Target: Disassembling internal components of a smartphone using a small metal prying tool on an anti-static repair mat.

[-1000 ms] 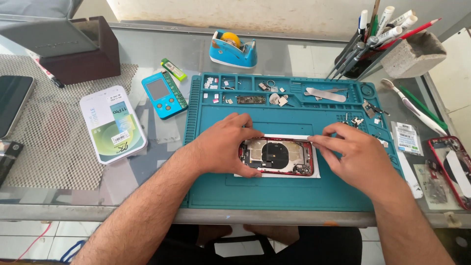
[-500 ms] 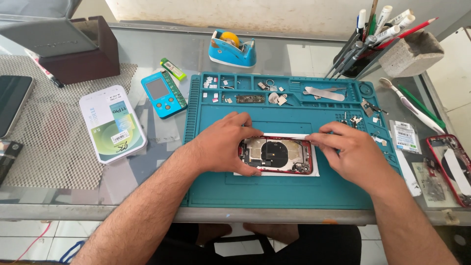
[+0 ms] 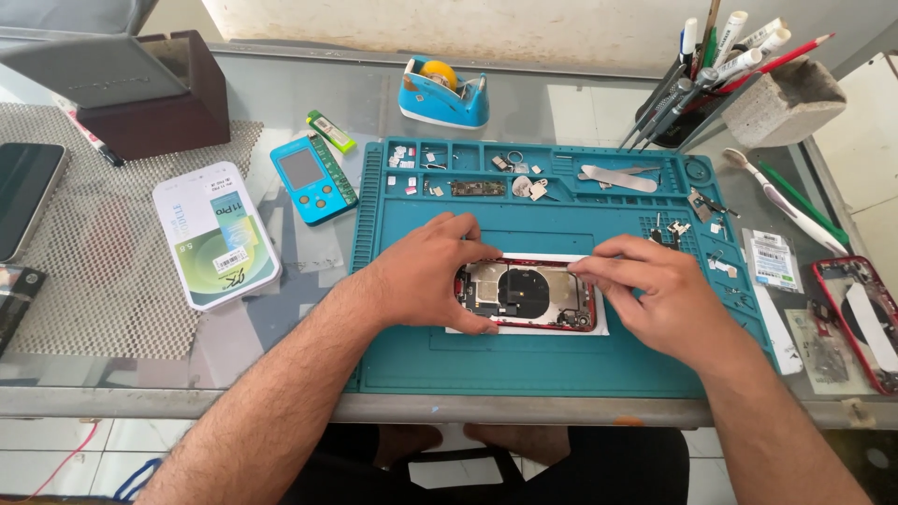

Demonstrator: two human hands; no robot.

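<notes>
Two hands, mine, meet over an opened red phone housing; items run left to right.

- Dark phone (image 3: pixel 26 196), face up on the grey mesh mat (image 3: pixel 112 281) at the far left edge.
- White and green flat package (image 3: pixel 215 236), lying on the right part of the mesh mat, near side.
- Small blue handheld device with a screen (image 3: pixel 310 178), on the glass table (image 3: pixel 281 103), just left of the teal work mat (image 3: pixel 561 360).
- My left hand (image 3: pixel 426 276), palm down on the teal mat; its fingers (image 3: pixel 468 234) curl around the left end of the housing, thumb along the near edge, clamping it in place.
- Red phone housing (image 3: pixel 528 292), open side up with a dark round coil at its centre, lying on a white sheet (image 3: pixel 599 323) in the middle of the teal mat, between my hands.
- Blue tape dispenser (image 3: pixel 444 93), at the far side of the table, beyond the mat.
- My right hand (image 3: pixel 659 299), fingertips (image 3: pixel 589 268) drawn together at the housing's far right corner; whether they pinch something small I cannot tell.
- Metal pry tool (image 3: pixel 617 178), in the mat's far tray row, with small screws and parts near it.
- Holder of pens and tools (image 3: pixel 697 79), far right.
- Second red phone frame (image 3: pixel 856 318), at the right table edge.
</notes>
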